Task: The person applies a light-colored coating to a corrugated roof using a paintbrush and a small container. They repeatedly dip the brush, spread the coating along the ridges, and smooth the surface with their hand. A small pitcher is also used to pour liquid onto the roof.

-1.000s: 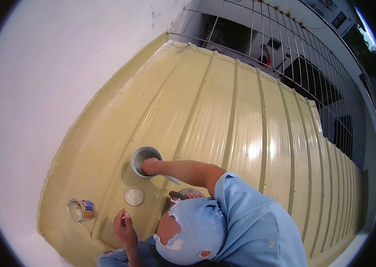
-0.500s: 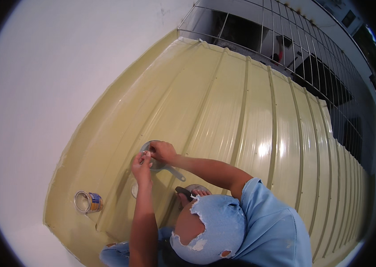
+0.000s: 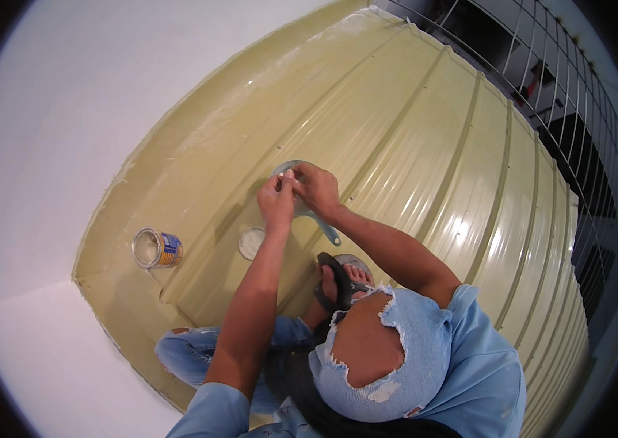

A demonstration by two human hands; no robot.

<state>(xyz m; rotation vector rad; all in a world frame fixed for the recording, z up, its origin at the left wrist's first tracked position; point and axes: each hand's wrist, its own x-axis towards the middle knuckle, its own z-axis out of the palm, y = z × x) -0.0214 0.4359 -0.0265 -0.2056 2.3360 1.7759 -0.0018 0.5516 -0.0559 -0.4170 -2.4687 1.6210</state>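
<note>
My left hand (image 3: 277,203) and my right hand (image 3: 316,188) meet with fingers pinched together over a grey-blue dipper (image 3: 328,229). Whatever lies between the fingertips is too small to make out. The dipper rests on the yellow ribbed metal sheeting, its handle pointing back toward me under my right wrist. Its bowl is mostly hidden by the hands. Beside my left forearm lies a round whitish lid (image 3: 252,242). Farther left stands an opened paint can (image 3: 169,250) with a blue and orange label and pale residue inside.
Yellow ribbed sheeting (image 3: 367,146) stretches away to the right, with raised seams. A white wall (image 3: 68,146) borders it on the left. Metal bars (image 3: 535,66) run along the far right edge. My sandalled foot (image 3: 334,283) is planted close behind the dipper's handle.
The view has shifted, so hands and dipper appear higher and farther right, and the lid shows more fully. Both hands stay pinched together over the dipper.
</note>
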